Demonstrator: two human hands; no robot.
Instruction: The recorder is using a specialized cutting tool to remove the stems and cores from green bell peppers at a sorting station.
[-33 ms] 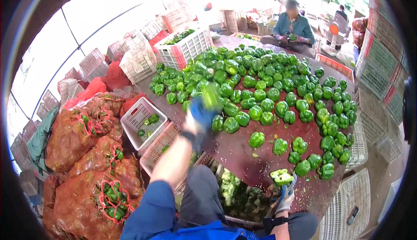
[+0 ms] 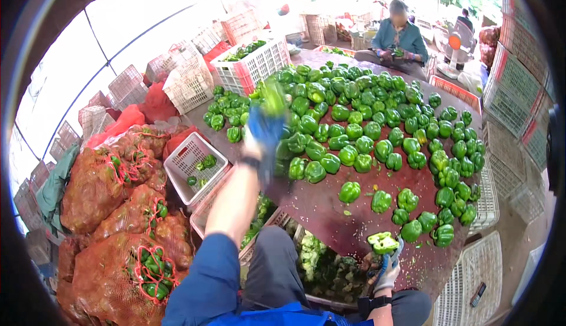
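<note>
Left hand [image 2: 263,130], blurred, lifts a green pepper [image 2: 273,97] over the worktop [image 2: 330,214]; right hand [image 2: 386,270] grips a cut pepper [image 2: 382,242]; nothing differs from earlier.

Two gloved hands [image 2: 263,130], dozens of green peppers [image 2: 349,191], one table [image 2: 330,214].

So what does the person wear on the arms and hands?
The left hand has a blue glove and a dark wristband; the blue sleeve is pushed up above the elbow. The right hand has a white and blue glove with a dark wristband.
</note>
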